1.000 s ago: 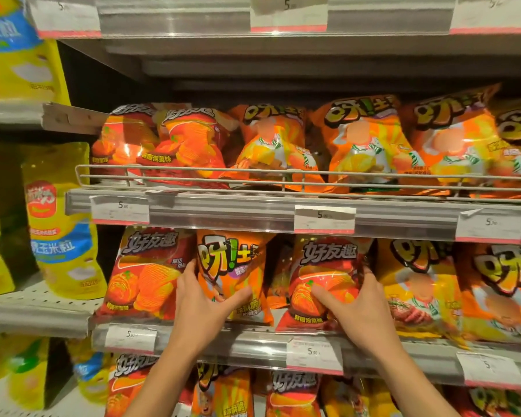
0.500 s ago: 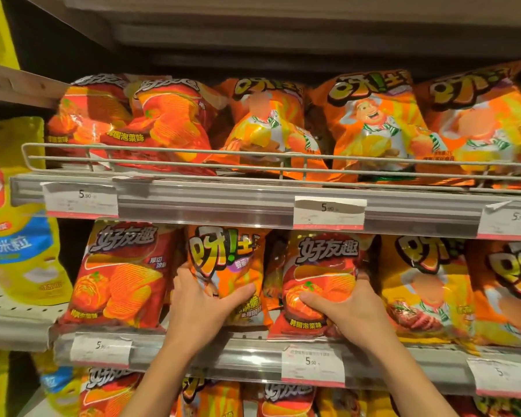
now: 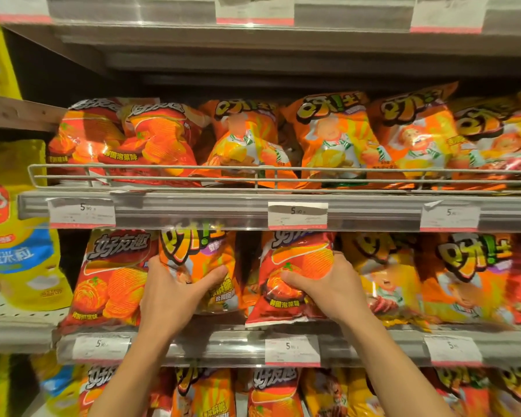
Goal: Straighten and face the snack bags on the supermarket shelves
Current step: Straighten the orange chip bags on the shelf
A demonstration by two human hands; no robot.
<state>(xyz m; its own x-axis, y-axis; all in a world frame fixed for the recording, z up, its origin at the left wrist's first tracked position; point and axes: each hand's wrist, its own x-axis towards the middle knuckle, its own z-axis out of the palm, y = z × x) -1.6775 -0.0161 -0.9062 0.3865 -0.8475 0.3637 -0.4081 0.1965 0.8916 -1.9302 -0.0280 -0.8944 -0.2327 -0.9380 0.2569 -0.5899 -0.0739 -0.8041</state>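
— While both bags stand on the middle shelf (image 3: 223, 341), which way do they face?
— Fronts outward, long axes upright; red bag (image 3: 295, 284) leans slightly.
— Fingers?
— Left hand (image 3: 175, 293) grips the orange bag (image 3: 199, 257); right hand (image 3: 334, 287) grips the red one.

Top wire-railed shelf (image 3: 283, 200): 2 red bags (image 3: 160, 139), 4 orange bags (image 3: 334, 136). Middle shelf (image 3: 223, 347): 2 red bags (image 3: 112, 281), 3 orange bags (image 3: 382, 275). 2 hands (image 3: 175, 293).
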